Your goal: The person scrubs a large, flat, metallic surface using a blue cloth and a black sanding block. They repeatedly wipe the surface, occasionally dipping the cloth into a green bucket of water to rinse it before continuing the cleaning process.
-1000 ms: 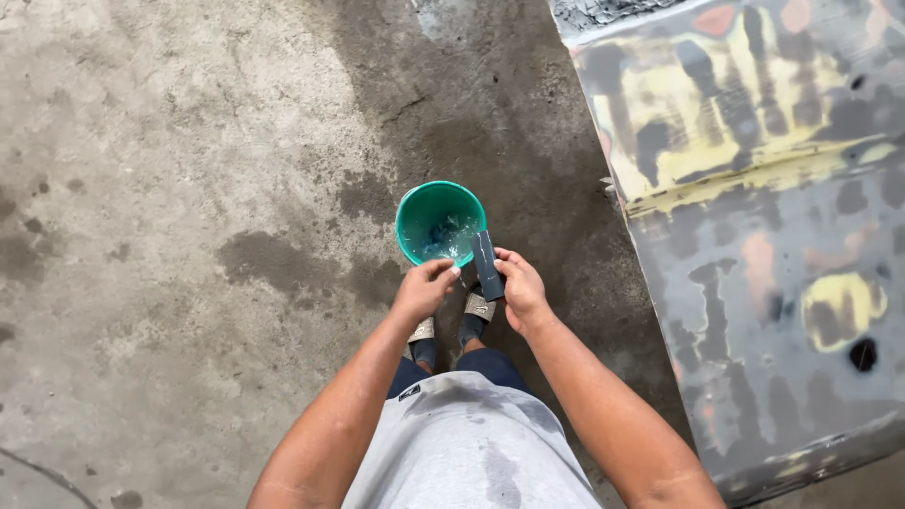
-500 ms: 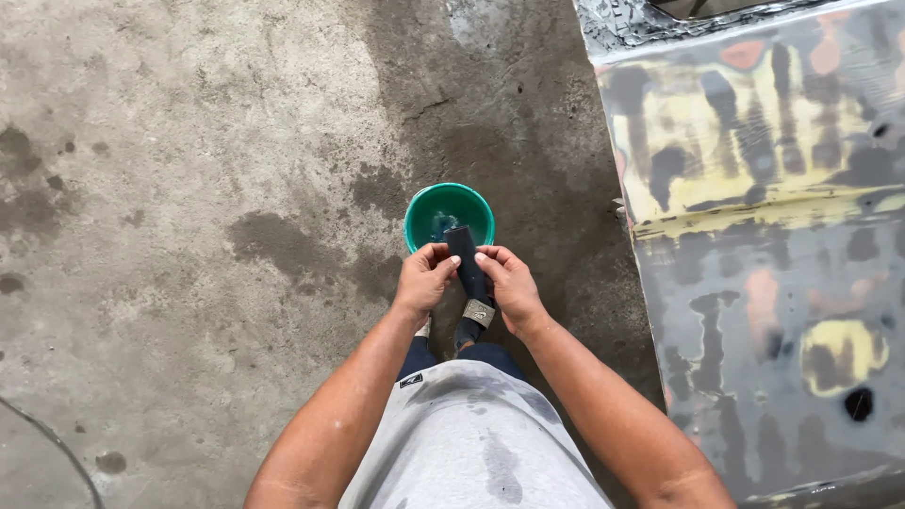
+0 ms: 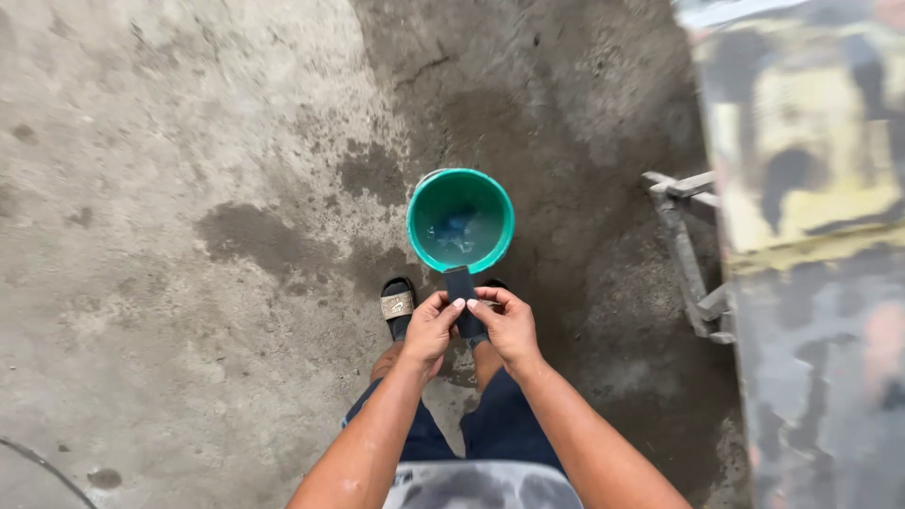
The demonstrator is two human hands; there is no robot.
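Both hands are meeting in front of the body and gripping one dark strip (image 3: 462,300), a flat, narrow, blue-black piece. Left hand (image 3: 430,327) is pinching its lower left edge with thumb and fingers closed on it; right hand (image 3: 507,323) is clamping the lower right edge, fingers curled over the front. The strip is standing nearly upright between the two hands, its upper end rising clear of the fingertips and pointing at the bucket's near rim. Directly beyond it, a round green bucket (image 3: 420,203) is sitting on the damp concrete floor (image 3: 189,170), holding shallow clear water with a bluish shape lying at the bottom. One sandal (image 3: 397,305) is showing beside the left hand. To the right, a mottled grey-and-yellow panel (image 3: 811,283) is resting on a grey metal stand (image 3: 688,254).
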